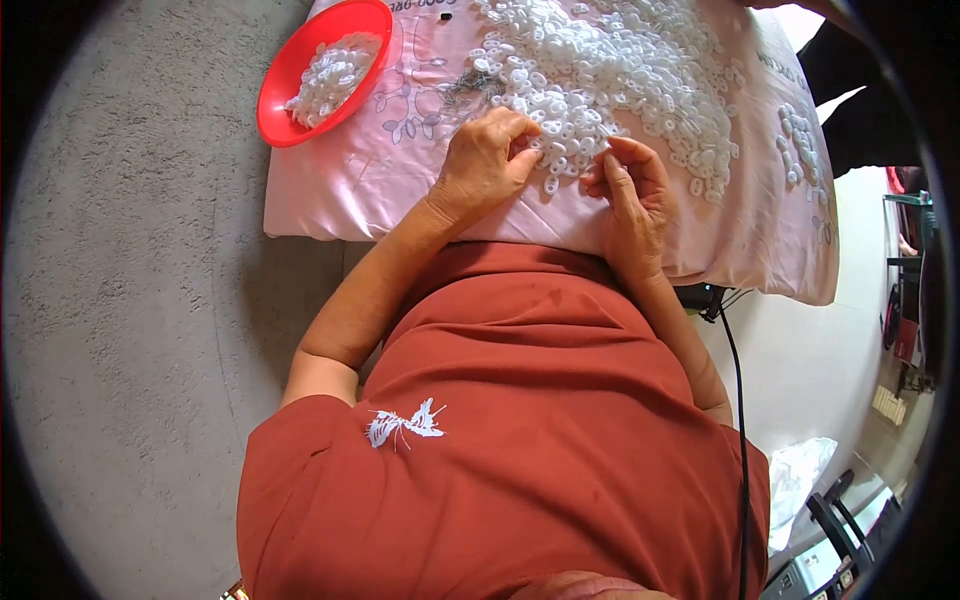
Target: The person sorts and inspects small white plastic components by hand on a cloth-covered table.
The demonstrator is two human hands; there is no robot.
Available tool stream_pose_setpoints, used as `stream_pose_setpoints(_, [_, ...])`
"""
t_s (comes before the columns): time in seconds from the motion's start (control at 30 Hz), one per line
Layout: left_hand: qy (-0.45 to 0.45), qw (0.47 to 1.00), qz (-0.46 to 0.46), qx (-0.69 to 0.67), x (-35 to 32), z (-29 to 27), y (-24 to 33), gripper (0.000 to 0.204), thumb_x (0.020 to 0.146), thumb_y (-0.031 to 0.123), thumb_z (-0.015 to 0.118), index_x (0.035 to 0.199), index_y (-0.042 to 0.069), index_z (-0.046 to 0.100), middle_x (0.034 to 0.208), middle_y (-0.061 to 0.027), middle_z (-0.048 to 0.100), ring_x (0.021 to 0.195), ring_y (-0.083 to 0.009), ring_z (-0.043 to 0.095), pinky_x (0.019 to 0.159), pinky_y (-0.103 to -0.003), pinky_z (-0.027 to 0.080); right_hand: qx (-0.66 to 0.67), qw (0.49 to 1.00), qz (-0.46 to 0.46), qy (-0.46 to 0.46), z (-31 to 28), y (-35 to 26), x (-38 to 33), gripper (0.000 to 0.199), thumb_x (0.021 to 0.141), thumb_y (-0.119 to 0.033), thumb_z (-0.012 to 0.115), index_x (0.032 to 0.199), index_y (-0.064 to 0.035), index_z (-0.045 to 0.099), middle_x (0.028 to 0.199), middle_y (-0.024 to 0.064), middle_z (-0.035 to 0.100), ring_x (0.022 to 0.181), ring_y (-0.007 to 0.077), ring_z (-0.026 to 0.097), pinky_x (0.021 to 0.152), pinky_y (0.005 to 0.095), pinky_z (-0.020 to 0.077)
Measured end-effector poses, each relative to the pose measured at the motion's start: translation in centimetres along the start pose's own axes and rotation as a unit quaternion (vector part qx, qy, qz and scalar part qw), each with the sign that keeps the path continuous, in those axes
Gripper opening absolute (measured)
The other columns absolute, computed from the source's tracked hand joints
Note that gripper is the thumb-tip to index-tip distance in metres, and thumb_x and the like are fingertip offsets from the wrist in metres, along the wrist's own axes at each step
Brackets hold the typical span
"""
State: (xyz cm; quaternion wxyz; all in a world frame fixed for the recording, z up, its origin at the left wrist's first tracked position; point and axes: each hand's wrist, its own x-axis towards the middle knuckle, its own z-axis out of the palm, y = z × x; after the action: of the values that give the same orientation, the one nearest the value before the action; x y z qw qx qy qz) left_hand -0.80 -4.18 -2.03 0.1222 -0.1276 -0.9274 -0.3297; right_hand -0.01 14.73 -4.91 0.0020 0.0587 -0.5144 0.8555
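My left hand (484,165) is closed, thumb and fingertips pinched at the near edge of a heap of small white oval plastic pieces with holes (565,115). What lies in the pinch is too small to make out. Across a narrow gap, my right hand (640,195) is also closed, its thumb pressed to the fingers beside the same heap. Anything between those fingertips is hidden. Just beyond my left hand sits a little pile of thin, dark, wire-like bits (470,92).
A red bowl (275,110) with more white pieces stands at the far left on the pink printed cloth (330,205). A separate cluster of pieces (797,145) lies at the right. Part of another person in dark clothing (850,95) shows at far right. A black cable (738,400) hangs beside my right arm.
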Motion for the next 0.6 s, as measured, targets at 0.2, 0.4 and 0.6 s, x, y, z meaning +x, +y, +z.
stream_pose_setpoints(0.2, [0.001, 1.0, 0.0, -0.013, -0.1, 0.2, -0.2, 0.019, 0.078, 0.007, 0.068, 0.096, 0.001, 0.068, 0.084, -0.0113, 0.063, 0.069, -0.0202, 0.063, 0.065, -0.03, 0.051, -0.034, 0.999, 0.001, -0.014, 0.1, 0.0, 0.0, 0.019, 0.095, -0.006, 0.055, 0.113, -0.0022, 0.057, 0.094, 0.0058, 0.063, 0.075, 0.0112, 0.061, 0.067, 0.023, 0.0507])
stream_pose_setpoints(0.4, [-0.024, 0.974, -0.113, -0.195, -0.6, -0.2, 0.3, 0.015, 0.088, 0.005, 0.062, 0.1, -0.002, 0.067, 0.087, -0.0046, 0.067, 0.075, -0.0106, 0.061, 0.067, -0.025, 0.05, -0.042, 0.998, 0.018, -0.032, 0.1, 0.3, 0.1, 0.016, 0.094, -0.004, 0.056, 0.109, -0.0006, 0.06, 0.092, 0.0067, 0.065, 0.077, 0.0113, 0.063, 0.068, 0.0229, 0.0513])
stream_pose_setpoints(0.6, [-0.063, 0.924, -0.155, -0.344, -1.1, -0.8, 2.0, 0.014, 0.088, 0.002, 0.063, 0.1, -0.004, 0.066, 0.086, -0.0053, 0.069, 0.078, -0.0091, 0.064, 0.071, -0.023, 0.053, -0.055, 0.995, 0.045, -0.074, 0.5, -0.1, 0.0, 0.019, 0.093, -0.005, 0.059, 0.111, 0.0008, 0.061, 0.091, 0.0066, 0.067, 0.078, 0.0123, 0.065, 0.068, 0.0222, 0.0514])
